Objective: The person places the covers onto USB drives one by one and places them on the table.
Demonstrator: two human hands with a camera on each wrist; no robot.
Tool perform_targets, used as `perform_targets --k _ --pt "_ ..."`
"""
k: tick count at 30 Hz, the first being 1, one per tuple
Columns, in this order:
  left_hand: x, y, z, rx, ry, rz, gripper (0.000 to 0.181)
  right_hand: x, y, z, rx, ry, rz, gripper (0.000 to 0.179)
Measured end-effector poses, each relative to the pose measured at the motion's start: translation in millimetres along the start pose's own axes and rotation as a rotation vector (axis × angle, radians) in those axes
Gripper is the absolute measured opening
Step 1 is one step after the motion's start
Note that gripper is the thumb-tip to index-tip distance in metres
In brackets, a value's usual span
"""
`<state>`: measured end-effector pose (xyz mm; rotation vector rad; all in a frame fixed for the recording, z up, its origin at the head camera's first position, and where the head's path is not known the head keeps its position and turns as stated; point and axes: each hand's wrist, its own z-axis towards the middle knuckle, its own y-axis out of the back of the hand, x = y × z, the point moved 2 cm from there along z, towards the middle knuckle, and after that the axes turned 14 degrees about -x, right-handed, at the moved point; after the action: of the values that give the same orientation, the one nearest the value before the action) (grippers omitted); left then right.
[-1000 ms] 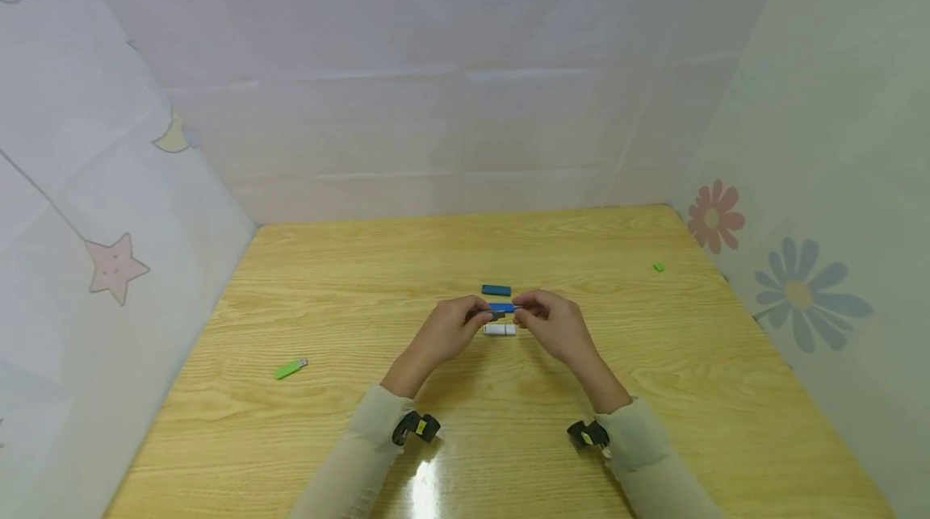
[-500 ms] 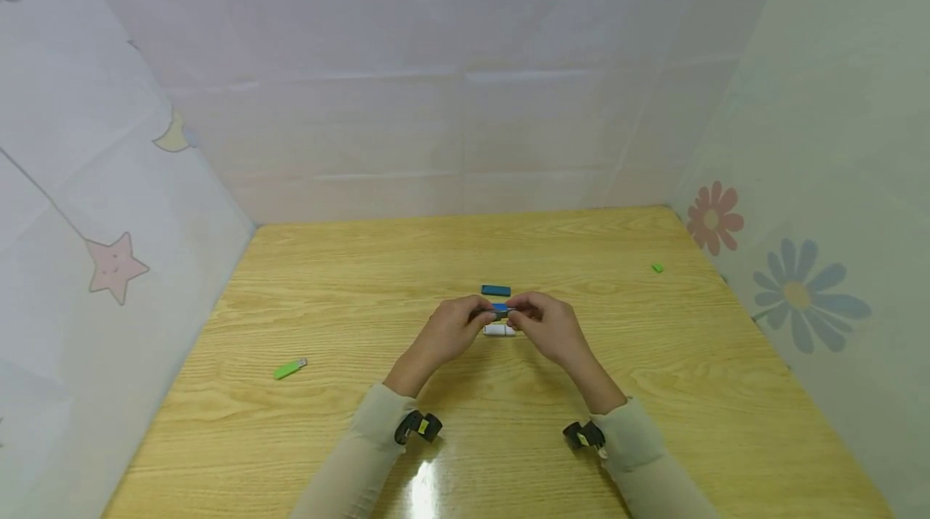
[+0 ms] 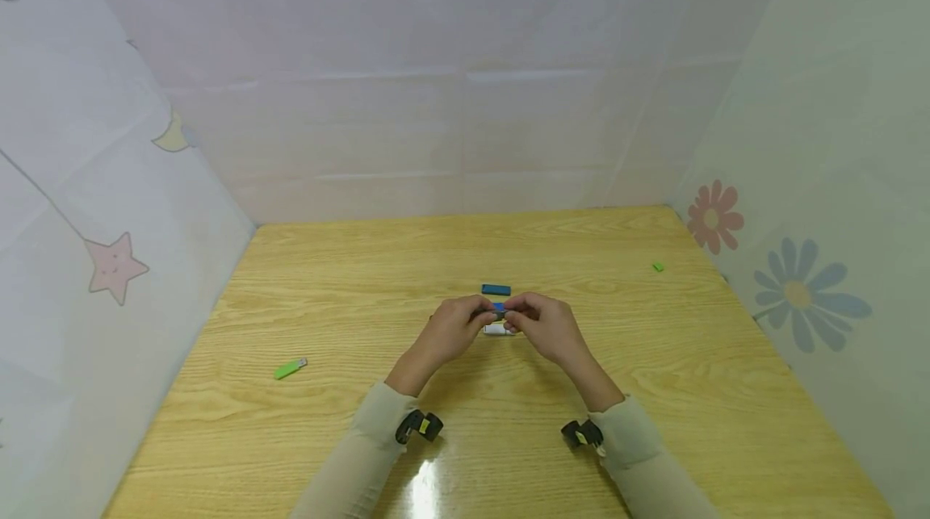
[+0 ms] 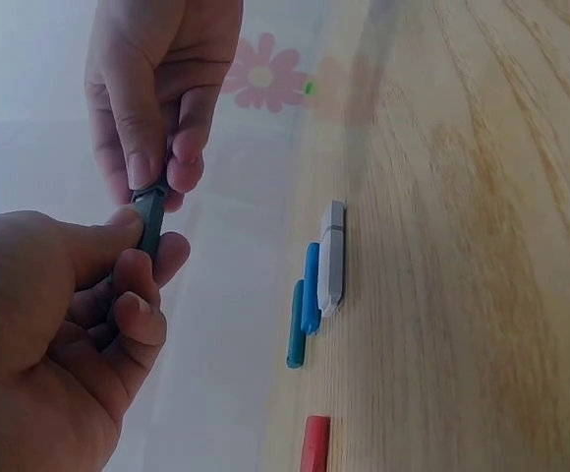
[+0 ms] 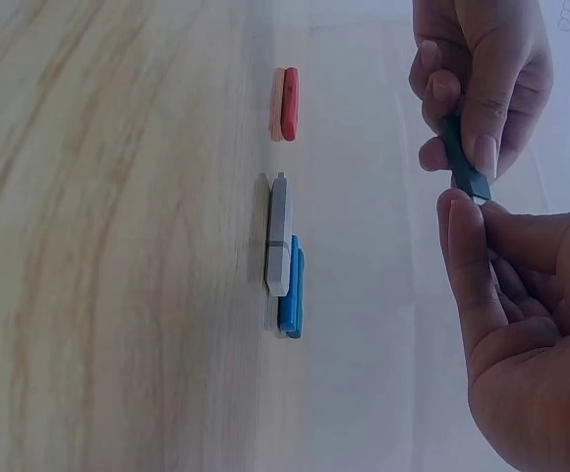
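Note:
Above the table, my left hand (image 3: 454, 328) pinches the body of a dark grey-green USB flash drive (image 4: 150, 221) between thumb and fingers. My right hand (image 3: 548, 328) meets it from the other side, its thumb and fingertips pinching a small dark cap (image 4: 145, 191) at the drive's end. That cap is mostly hidden by the fingers. A light sliver shows at the joint in the right wrist view. Below the hands lie a white USB flash drive (image 3: 497, 330), a blue one (image 3: 499, 306) and a teal one (image 3: 496, 290).
A green USB flash drive (image 3: 291, 369) with its metal plug bare lies at the left. Far right on the wooden table (image 3: 349, 285) sits a small green cap (image 3: 658, 267). A red stick-shaped piece (image 5: 290, 103) lies left of the white drive, hidden in the head view by my left hand.
My right hand has moved slightly left toward my left hand, closing the gap between the cap and the dark drive. The things on the table have stayed put.

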<state>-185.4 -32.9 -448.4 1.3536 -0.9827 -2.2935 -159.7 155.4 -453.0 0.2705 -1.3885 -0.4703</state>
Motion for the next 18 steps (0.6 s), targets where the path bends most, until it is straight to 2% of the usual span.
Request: perform_targets --k 11,18 --pt "0.0 -0.4 2.8 -0.028 -0.047 0.019 0.021 5.6 -3.6 1.5 0.004 -0.004 0.012 0.012" --pt "-0.5 -2.5 3.2 -0.041 -0.064 0.038 0.020 5.3 -7.9 1.5 -0.006 -0.071 0.002 0.008"
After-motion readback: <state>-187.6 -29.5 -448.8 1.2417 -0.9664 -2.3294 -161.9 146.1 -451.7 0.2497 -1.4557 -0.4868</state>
